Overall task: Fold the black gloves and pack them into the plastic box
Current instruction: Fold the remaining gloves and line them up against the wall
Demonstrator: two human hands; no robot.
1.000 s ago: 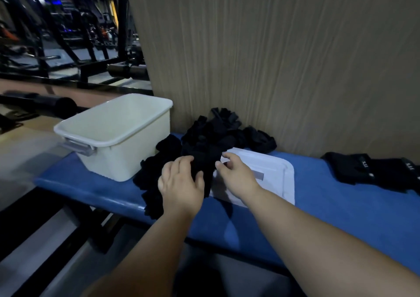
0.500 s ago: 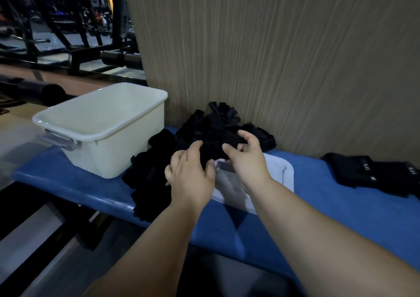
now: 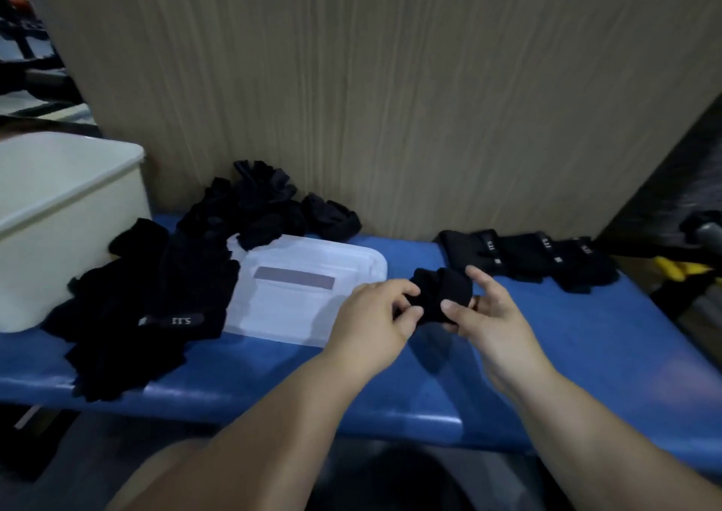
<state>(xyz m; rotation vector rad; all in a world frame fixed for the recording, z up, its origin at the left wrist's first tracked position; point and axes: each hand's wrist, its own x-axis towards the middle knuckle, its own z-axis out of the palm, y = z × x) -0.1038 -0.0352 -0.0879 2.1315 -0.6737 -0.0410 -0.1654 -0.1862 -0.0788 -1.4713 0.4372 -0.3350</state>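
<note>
A bunched black glove point(image 3: 439, 293) hangs just above the blue bench between my two hands. My left hand point(image 3: 375, 319) pinches its left end; my right hand point(image 3: 488, 315) grips its right side with thumb and fingers. A loose heap of black gloves point(image 3: 164, 295) lies at the left of the bench beside the cream plastic box point(image 3: 58, 229), with more heaped at the wall point(image 3: 269, 206). The box's white lid point(image 3: 312, 288) lies flat on the bench. Flat-laid black gloves point(image 3: 531, 256) sit in a row at the right.
The blue padded bench point(image 3: 586, 354) runs left to right against a wood-grain wall panel point(image 3: 390, 100). Gym equipment stands at the far left; something yellow point(image 3: 672, 268) and a dark frame stand past the bench's right end.
Both hands left the glove heap by the lid and moved right, carrying one black glove. The view swung right, so the box now sits at the left edge.
</note>
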